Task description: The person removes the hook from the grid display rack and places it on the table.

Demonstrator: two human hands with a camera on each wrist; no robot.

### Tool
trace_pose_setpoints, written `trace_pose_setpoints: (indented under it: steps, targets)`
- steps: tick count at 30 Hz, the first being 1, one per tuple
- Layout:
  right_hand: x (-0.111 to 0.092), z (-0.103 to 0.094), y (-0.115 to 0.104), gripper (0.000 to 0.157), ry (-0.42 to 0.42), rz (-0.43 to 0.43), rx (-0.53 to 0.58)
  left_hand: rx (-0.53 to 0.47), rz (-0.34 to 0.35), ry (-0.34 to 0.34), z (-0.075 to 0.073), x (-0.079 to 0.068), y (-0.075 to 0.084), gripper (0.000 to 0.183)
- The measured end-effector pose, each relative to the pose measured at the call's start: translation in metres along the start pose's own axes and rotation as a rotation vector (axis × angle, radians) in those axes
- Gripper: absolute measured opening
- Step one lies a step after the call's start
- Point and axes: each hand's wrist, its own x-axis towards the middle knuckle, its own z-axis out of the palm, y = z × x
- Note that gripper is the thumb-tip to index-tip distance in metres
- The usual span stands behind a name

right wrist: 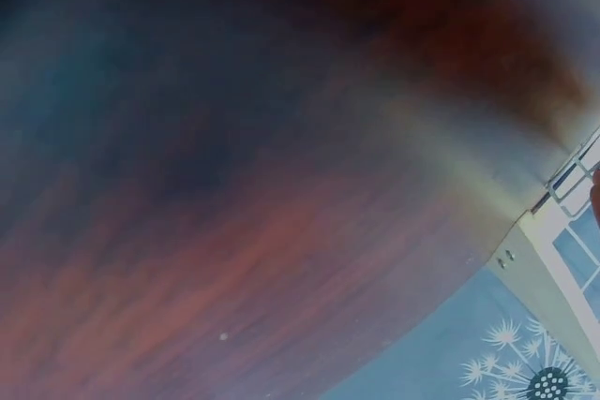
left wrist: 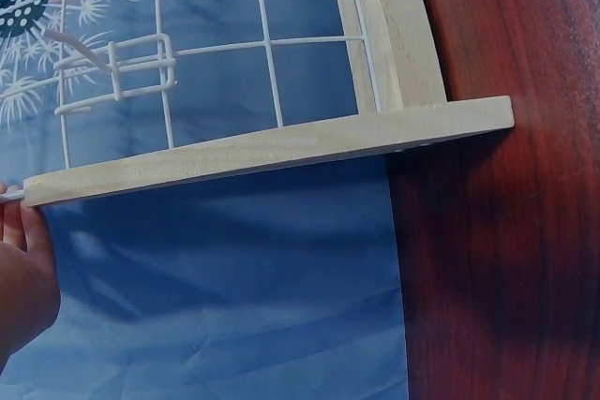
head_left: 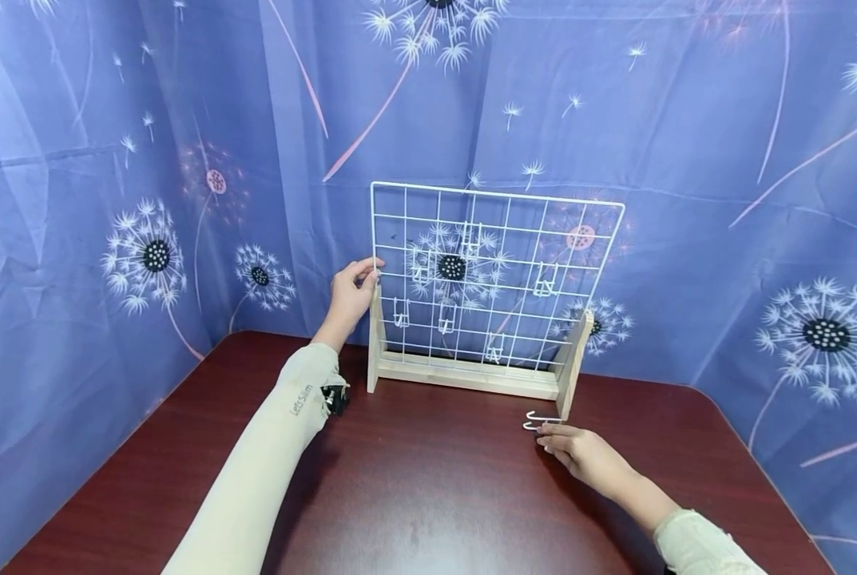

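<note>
A white wire grid panel [head_left: 498, 194] stands upright in a pale wooden stand [head_left: 471, 378] on the table. My left hand [head_left: 352, 292] pinches the panel's left edge, just above the wooden side piece; in the left wrist view that hand [left wrist: 26, 278] shows at the far left. Between the fingertips of my right hand [head_left: 589, 461] is a white double-pronged wire hook [head_left: 543, 418], its bent ends pointing left, close to the stand's right foot. Several similar hooks hang on the panel, one of them a white hook [left wrist: 116, 70] near the side piece. The right wrist view is mostly blurred.
A dark red wooden table [head_left: 428, 479] lies under the stand. Blue curtains [head_left: 313, 239] with a dandelion print hang close behind it and along both sides. On the left sleeve [head_left: 302, 383] sits a small black device [head_left: 336, 398].
</note>
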Motion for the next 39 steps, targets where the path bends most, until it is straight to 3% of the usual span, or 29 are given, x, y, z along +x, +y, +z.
trace_pose_setpoints:
  steps: [23,31,39]
  targets:
    - [-0.001,-0.002,-0.005,0.024,-0.072,-0.038,-0.043,0.004,-0.011,0.007,0.001,0.001,-0.002,0.02]
    - [0.002,-0.006,-0.003,0.033,-0.008,-0.012,-0.026,-0.002,0.03,0.015,0.001,0.0,-0.003,0.019]
    - [0.012,-0.009,-0.003,0.036,0.089,0.024,-0.015,-0.018,0.013,0.004,0.001,0.001,-0.003,0.018]
